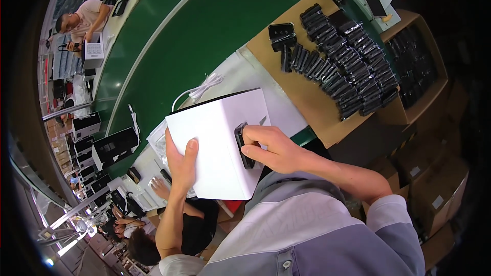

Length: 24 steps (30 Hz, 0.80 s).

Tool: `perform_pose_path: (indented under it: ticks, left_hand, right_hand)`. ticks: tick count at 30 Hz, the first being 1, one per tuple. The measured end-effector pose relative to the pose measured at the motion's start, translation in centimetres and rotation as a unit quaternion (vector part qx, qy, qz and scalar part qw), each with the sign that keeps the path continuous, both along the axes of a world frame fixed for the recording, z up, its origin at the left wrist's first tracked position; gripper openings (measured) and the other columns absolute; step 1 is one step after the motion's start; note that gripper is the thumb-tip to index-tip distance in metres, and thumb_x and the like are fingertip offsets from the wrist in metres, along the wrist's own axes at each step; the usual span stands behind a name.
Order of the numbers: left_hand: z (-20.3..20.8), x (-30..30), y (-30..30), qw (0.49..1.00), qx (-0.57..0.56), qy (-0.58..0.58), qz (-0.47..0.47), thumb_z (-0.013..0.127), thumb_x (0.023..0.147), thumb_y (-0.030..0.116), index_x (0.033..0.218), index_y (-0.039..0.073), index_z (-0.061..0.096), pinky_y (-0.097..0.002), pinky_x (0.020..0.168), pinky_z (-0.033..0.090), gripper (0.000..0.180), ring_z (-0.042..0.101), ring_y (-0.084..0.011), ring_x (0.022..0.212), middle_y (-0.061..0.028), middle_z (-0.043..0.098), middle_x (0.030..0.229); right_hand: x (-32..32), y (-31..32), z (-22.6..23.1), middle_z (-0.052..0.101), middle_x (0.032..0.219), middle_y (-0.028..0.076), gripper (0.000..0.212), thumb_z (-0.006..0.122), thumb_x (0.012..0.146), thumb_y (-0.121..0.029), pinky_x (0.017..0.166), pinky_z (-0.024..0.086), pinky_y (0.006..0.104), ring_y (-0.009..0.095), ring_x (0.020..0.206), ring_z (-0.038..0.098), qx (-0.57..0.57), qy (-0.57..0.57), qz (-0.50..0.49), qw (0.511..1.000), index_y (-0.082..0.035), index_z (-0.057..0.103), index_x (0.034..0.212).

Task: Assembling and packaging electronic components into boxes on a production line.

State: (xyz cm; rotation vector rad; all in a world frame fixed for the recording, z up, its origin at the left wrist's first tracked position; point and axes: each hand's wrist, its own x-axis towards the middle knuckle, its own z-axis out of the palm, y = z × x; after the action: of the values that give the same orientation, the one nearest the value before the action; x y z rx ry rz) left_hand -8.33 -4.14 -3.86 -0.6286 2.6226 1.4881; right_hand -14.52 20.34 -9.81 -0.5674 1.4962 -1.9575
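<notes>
A white box-shaped housing (215, 138) stands tilted in front of my body, over the pale work surface. My left hand (182, 166) grips its left side, thumb on the broad face and fingers round the edge. On the right, my right hand (271, 148) has its fingers curled on a black plastic part (244, 145), which sits against the housing's right side face. Whether that part is fixed to the housing, I cannot tell. Behind the housing lies a coiled white cable (204, 88); its link to the housing is hidden.
Many black wrapped parts (348, 66) lie in rows on a cardboard sheet (286, 79) at the right, beside an open carton (434, 84) of more. A green conveyor (189, 36) curves past, bearing black-and-white units (115, 148) at left. Co-workers (92, 18) sit along the line.
</notes>
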Motion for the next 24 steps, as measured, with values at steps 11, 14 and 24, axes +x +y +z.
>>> perform_pose_path:
  ticks: [11,14,24]
  left_hand:
    - [-0.2,-0.6,-0.6,0.999,-0.024,0.023,-0.04,0.068,0.093,0.026,0.139,-0.007,0.039,-0.0373,0.101,0.044,0.063,0.057,-0.0228,0.112,-0.0178,0.058,0.122]
    - [0.5,-0.7,0.0,0.999,-0.013,-0.013,-0.038,0.069,0.093,0.023,0.137,-0.008,0.039,-0.0364,0.099,0.046,0.062,0.059,-0.0228,0.109,-0.0185,0.06,0.12]
    - [0.4,-0.7,-0.3,0.998,0.069,0.003,-0.012,0.067,0.097,0.027,0.138,-0.005,0.041,-0.0353,0.101,0.045,0.058,0.057,-0.021,0.113,-0.0153,0.058,0.123]
  right_hand:
    - [-0.7,-0.7,0.1,0.043,0.076,0.01,0.025,0.062,0.094,-0.009,0.064,0.038,0.0384,0.025,0.067,0.041,0.02,0.015,0.045,0.999,-0.001,0.042,0.082]
    - [-1.1,0.0,0.3,0.045,0.076,0.008,0.027,0.064,0.096,-0.014,0.065,0.04,0.0362,0.021,0.069,0.043,0.044,-0.011,0.066,0.997,-0.001,0.044,0.083]
    - [0.1,1.4,0.2,0.058,0.079,0.007,0.022,0.07,0.094,-0.014,0.068,0.045,0.0324,0.016,0.073,0.054,0.065,-0.012,0.094,0.993,-0.001,0.056,0.084]
